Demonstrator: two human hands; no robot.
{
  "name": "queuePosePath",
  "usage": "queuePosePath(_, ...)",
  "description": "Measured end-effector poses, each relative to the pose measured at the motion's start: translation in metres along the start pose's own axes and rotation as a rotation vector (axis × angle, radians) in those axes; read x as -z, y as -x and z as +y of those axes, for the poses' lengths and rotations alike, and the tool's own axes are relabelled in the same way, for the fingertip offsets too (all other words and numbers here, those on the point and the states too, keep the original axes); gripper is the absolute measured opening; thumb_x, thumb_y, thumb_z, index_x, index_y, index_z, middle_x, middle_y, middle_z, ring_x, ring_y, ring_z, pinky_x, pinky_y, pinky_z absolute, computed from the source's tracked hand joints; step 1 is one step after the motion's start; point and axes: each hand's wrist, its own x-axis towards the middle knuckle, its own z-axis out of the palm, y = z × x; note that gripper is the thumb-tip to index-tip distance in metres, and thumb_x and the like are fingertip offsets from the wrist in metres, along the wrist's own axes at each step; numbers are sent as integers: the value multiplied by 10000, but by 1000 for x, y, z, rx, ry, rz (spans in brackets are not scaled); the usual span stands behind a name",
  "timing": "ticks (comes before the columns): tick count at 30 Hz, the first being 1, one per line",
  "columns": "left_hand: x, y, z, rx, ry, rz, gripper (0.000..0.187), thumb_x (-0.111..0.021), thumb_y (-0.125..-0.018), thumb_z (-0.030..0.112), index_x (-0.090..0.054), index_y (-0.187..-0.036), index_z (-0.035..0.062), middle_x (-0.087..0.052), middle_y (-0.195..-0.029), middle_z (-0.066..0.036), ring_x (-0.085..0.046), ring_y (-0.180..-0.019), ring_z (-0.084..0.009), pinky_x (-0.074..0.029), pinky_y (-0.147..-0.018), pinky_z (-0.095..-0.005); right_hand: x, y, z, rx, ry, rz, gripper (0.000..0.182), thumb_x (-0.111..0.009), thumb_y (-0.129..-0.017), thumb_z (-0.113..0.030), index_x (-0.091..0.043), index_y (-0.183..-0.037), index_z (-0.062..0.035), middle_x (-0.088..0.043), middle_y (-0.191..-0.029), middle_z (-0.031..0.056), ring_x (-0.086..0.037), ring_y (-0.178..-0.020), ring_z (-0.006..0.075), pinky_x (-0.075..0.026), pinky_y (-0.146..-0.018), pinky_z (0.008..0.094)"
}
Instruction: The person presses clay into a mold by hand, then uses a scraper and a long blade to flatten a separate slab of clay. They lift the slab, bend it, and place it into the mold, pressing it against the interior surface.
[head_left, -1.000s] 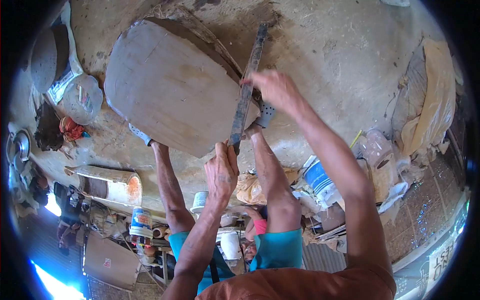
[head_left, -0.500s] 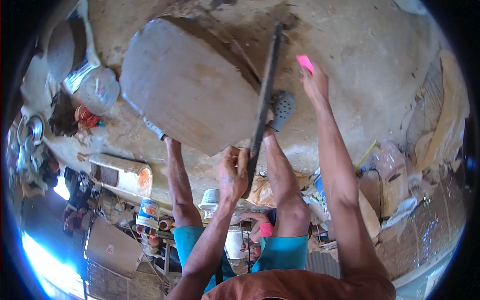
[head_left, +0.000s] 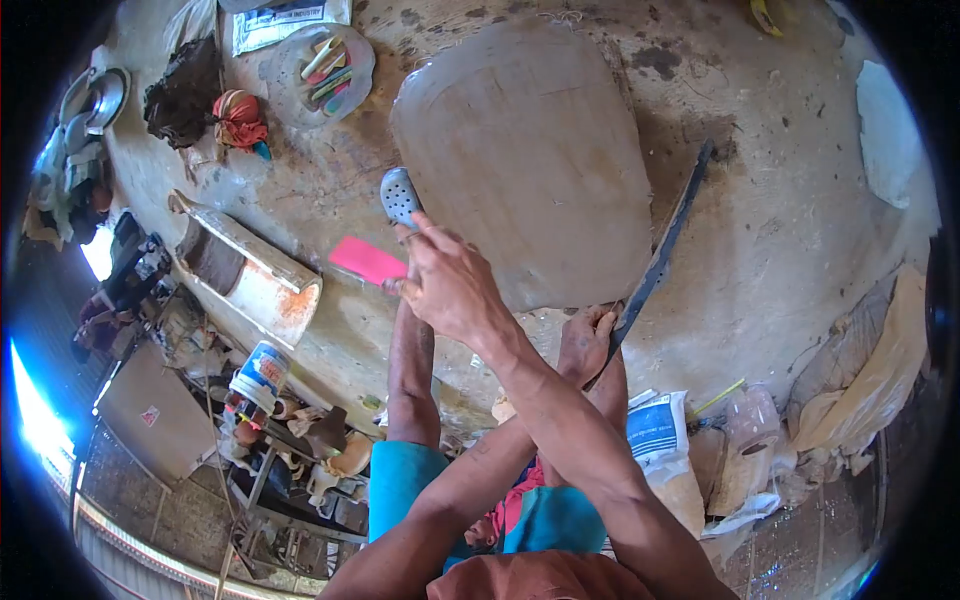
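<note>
A large, flat, grey-brown clay slab (head_left: 525, 160) with rounded corners lies on the floor in front of my feet. My left hand (head_left: 588, 345) is closed around the lower end of a long, dark, straight strip (head_left: 660, 262), which slants up along the slab's right edge. Crossing over my left forearm, my right hand (head_left: 447, 280) pinches a flat pink rectangular card (head_left: 367, 260) at its edge, left of the slab's lower corner. Beneath that hand shows the tip of a grey perforated clog (head_left: 399, 196) on my foot.
Left of the slab stands a round tray (head_left: 290, 112) of small tools. A red cloth bundle (head_left: 240, 120) and a half-pipe mould (head_left: 245, 270) lie farther left. A labelled bucket (head_left: 262, 372) is at lower left, a white-and-blue sack (head_left: 657, 432) at right, brown sheeting (head_left: 865, 365) beyond.
My right hand has swung from the right side across to the left with the pink card. My left hand keeps the strip, now slanting more. The view has turned, so the slab appears farther right.
</note>
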Motion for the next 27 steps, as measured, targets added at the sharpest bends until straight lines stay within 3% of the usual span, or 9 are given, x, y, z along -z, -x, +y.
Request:
queuePosePath(3, 8, -2, 7, -178, -194, 67, 232, -654, -1006, 193, -769, -1105, 17, -756, -1026, -252, -736, -973, -397, -563, -865, -457, 40, 10, 24, 51, 174, 411, 481, -786, -943, -290, -687, -1321, -10, -611, -1464, 199, -559, -1376, 369, -465, -1130, 449)
queuePosePath(6, 19, -2, 8, -391, -159, 64, 284, -613, -1027, 246, -722, -1032, -16, -729, -949, -282, -719, -929, -432, -545, -854, -504, 118, 52, 74, -309, 221, 766, 454, -727, -993, -301, -680, -1290, 39, -649, -1382, 224, -636, -1259, 378, -493, -1077, 456)
queuePosePath(8, 13, 1, 20, -175, -139, 13, 333, -588, -1044, 264, -692, -983, -46, -724, -932, -293, -701, -902, -458, -538, -843, -508, 149, 85, 140, -566, 120, 834, 515, -685, -1025, -305, -617, -1346, 92, -668, -1319, 254, -696, -1122, 385, -537, -988, 449)
queuePosePath(11, 7, 2, 22, -78, -74, -35, 396, -564, -1073, 299, -663, -929, -56, -689, -826, -256, -690, -799, -381, -534, -791, -456, 152, 93, 182, -761, -163, 743, 620, -646, -1054, -352, -514, -1460, 97, -693, -1227, 257, -742, -957, 324, -586, -833, 410)
queuePosePath(13, 1, 0, 13, 28, 107, -88, 369, -652, -1050, 334, -648, -897, -2, -646, -753, -115, -618, -712, -202, -507, -711, -365, 150, 94, 201, -836, -388, 628, 677, -632, -1062, -373, -454, -1517, 97, -703, -1183, 250, -751, -878, 284, -600, -749, 390)
queuePosePath(15, -1, 3, 6, 69, 237, -147, 337, -707, -1025, 332, -640, -922, 19, -635, -786, -59, -585, -740, -139, -491, -708, -314, 145, 99, 220, -754, -342, 685, 681, -619, -1076, -305, -347, -1601, 32, -685, -904, 97, -700, -677, 177, -555, -539, 314)
queuePosePath(20, -14, 6, 1, 27, 238, -404, 364, -899, -889, 228, -564, -953, 99, -629, -861, 44, -554, -762, -65, -470, -692, -242, 155, 128, 237, -712, -381, 649, 658, -617, -1079, -277, -361, -1615, 4, -679, -886, 73, -655, -655, 156, -549, -573, 315)
queuePosePath(24, -38, 13, 2, 84, 299, -529, 301, -839, -953, 249, -579, -889, 110, -600, -771, 55, -540, -682, -65, -432, -611, -229, 174, 159, 235, -697, -484, 709, 599, -615, -1077, -277, -431, -1582, -12, -703, -1019, 138, -671, -724, 186, -560, -608, 342)
queuePosePath(27, -61, 18, 3, 106, 337, -591, 266, -772, -1009, 262, -607, -888, 92, -605, -745, 41, -541, -660, -61, -412, -590, -227, 199, 182, 240, -663, -504, 828, 590, -614, -1082, -235, -416, -1602, -39, -694, -951, 85, -633, -692, 137, -540, -609, 305)
